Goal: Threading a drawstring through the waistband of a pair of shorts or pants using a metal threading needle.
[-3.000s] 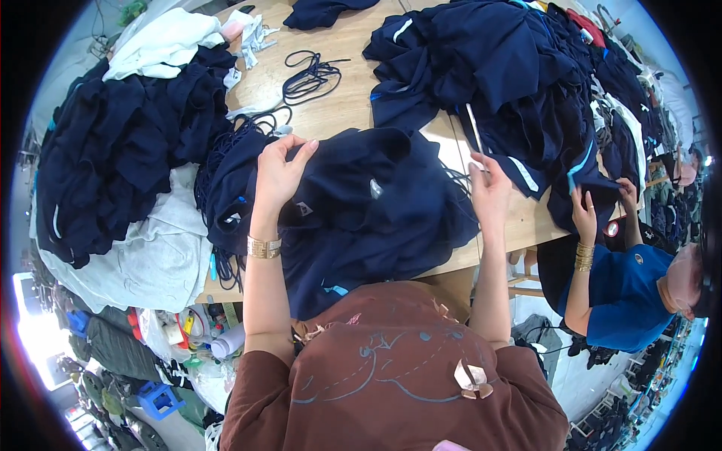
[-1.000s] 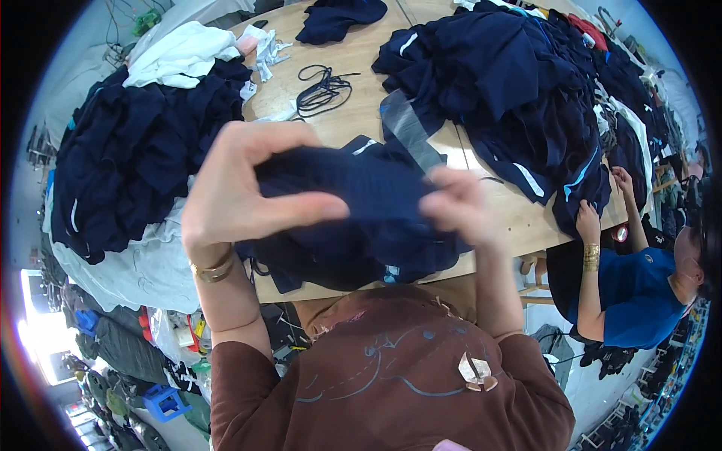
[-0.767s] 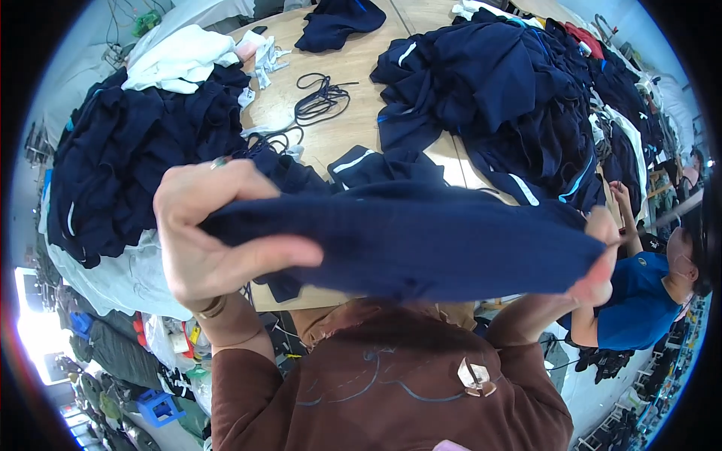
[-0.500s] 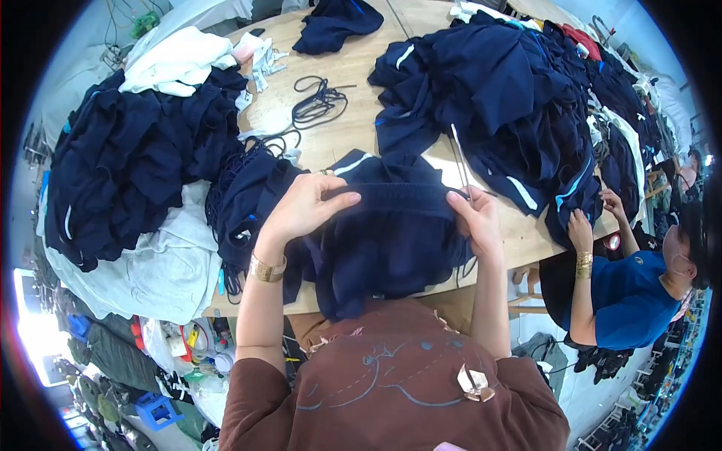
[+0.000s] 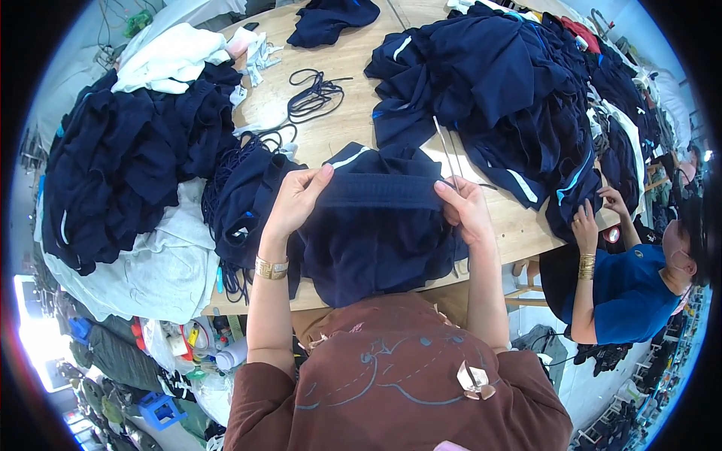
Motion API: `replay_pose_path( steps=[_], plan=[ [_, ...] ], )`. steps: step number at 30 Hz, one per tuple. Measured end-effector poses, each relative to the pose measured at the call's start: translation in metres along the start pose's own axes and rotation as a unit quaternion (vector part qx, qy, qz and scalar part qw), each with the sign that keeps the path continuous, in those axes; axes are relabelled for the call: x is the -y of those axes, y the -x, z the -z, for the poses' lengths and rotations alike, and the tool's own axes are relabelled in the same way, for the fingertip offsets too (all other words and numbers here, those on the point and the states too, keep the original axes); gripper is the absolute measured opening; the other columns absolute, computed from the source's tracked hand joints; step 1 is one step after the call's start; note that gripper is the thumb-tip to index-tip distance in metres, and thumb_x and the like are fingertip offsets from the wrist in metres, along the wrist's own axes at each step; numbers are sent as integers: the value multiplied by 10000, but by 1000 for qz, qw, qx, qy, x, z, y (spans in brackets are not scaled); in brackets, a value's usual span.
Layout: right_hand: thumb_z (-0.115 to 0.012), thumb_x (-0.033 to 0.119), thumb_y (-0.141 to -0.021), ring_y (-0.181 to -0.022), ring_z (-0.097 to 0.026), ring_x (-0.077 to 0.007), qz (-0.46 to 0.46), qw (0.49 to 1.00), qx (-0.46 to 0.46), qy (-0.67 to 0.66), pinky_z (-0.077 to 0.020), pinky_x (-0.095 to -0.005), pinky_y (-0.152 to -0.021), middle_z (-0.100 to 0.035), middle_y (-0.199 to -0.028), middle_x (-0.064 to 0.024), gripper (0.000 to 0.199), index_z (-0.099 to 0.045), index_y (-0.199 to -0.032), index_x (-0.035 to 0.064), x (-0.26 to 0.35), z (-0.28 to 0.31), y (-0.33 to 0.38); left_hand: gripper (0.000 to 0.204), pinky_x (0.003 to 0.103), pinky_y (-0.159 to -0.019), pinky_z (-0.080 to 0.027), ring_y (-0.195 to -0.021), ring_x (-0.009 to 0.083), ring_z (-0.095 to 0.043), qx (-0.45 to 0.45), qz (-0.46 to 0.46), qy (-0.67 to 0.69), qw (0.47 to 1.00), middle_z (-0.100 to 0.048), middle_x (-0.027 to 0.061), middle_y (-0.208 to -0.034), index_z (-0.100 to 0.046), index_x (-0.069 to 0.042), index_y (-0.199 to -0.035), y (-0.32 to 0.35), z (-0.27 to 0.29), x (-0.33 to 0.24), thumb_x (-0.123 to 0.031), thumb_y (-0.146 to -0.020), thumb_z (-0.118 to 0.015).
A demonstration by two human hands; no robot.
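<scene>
Pinching the navy garment (image 5: 376, 233) by its waistband at frame centre, our left hand (image 5: 295, 201) and right hand (image 5: 465, 212) grip closed; we'd keep the band taut and level over the wooden table (image 5: 353, 90).

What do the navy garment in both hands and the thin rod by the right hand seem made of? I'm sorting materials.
Navy garment: soft matte knit fabric, judging by its limp folds and gathered waistband. Thin rod: probably metal, being slim, straight and pale with a slight sheen, though plastic can't be excluded.
</scene>
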State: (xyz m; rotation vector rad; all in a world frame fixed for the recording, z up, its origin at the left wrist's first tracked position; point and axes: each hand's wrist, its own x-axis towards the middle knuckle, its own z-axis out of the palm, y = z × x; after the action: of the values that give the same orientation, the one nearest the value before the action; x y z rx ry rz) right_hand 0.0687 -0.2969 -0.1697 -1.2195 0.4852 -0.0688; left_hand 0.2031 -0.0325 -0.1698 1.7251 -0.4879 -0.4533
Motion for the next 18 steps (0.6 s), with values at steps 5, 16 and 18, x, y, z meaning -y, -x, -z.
replay_pose_path(
  steps=[5, 16, 18],
  plan=[
    [-716, 182, -802, -394, -328, -2, 22, 1000, -10, -15, -197, -175, -380, -491, -558, 68, 169, -602, -828, 61, 3, -5, -1, 302, 270, -526, -363, -524, 86, -411, -13, -54, -163, 985, -516, 2, -571, -591, -2, -676, 7, -9, -32, -253, -821, -675],
    [-668, 137, -842, -384, -301, 5, 327, 916, -215, -88, -216, -178, -370, -435, -539, 72, 109, -586, -812, 71, 84, 32, 48, 171, 378, -648, -456, -748, 281, -582, -270, 13, -398, 877, -563, 82, -777, -515, -84, -877, 23, 15, -24, -31, -739, -599],
    [-678, 149, -836, -388, -334, -14, 367, 896, -212, -134, -289, -172, -373, -446, -548, 61, 127, -578, -797, 81, 79, 57, 42, 148, 360, -623, -458, -709, 273, -594, -248, 57, -368, 894, -582, 96, -728, -517, -55, -827, 33, 35, -14, -34, -729, -626]
  ],
)
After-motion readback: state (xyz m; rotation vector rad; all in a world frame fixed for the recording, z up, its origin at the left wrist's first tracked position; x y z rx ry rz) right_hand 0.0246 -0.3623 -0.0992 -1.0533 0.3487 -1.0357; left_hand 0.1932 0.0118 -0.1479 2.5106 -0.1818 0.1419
